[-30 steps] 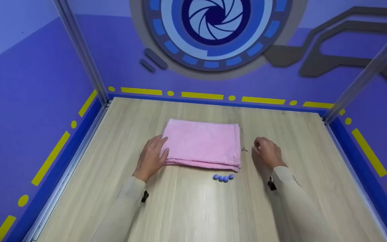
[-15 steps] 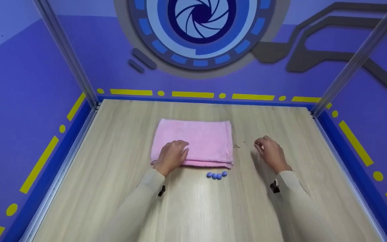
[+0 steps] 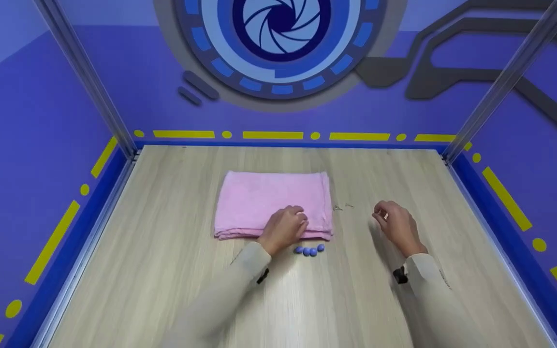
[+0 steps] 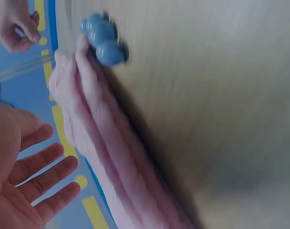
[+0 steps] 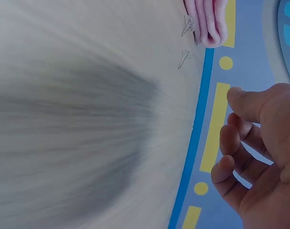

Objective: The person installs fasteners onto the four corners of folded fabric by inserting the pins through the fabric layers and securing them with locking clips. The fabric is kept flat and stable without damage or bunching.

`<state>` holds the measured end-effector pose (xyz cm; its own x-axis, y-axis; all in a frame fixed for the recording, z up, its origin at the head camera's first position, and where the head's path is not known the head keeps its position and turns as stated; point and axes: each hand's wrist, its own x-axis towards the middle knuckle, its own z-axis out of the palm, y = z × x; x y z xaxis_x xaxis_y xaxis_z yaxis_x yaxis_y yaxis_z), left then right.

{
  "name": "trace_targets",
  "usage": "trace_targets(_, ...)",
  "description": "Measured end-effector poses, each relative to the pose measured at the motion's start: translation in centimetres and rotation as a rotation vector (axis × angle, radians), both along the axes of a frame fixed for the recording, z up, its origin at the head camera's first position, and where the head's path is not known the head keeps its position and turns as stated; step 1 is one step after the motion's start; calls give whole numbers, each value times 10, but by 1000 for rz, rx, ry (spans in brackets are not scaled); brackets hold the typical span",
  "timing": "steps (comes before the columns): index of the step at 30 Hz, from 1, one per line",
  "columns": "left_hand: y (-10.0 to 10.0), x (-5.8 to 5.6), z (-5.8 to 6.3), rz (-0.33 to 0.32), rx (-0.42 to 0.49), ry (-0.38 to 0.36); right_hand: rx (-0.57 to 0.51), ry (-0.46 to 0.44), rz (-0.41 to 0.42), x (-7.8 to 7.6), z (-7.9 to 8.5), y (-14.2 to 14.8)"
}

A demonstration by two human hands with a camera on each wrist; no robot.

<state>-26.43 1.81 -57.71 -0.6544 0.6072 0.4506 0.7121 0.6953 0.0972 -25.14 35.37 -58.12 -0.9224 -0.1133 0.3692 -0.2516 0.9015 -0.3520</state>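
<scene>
A folded pink cloth (image 3: 259, 198) lies on the wooden table. My left hand (image 3: 282, 229) is over its near right part, fingers spread and loosely bent, with nothing in them; in the left wrist view, that hand (image 4: 28, 174) appears apart from the cloth. Several small blue balls (image 3: 313, 252) sit in a short row just in front of the cloth. Thin wire-like metal pieces (image 3: 338, 208) lie off its right edge, their kind too fine to tell. Farther right, my right hand (image 3: 398, 227) hovers above the table, fingers loosely curled and holding nothing visible.
The wooden table (image 3: 162, 212) is bounded by blue-purple printed walls (image 3: 80, 96) on the left, back and right. Metal posts (image 3: 85, 72) stand at the two back corners.
My left hand has moved right, from the cloth's left edge across to its near right part. My right hand has moved slightly away from the cloth, uncovering another thin metal piece on the table.
</scene>
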Motion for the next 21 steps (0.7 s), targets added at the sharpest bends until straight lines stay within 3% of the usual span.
trace_targets(5, 15, 7, -8, -90, 8, -34, -27, 6, -39, 5, -5, 3)
trace_targets(10, 22, 15, -13, -158, -26, -153, -46, 51, -79, 7, -9, 7)
trace_targets(14, 26, 20, -16, -162, -74, -248, -42, 90, -83, 9, -11, 9)
trace_targets(21, 28, 24, -21, -127, -138, -276, -33, 100, -76, 11, -13, 11)
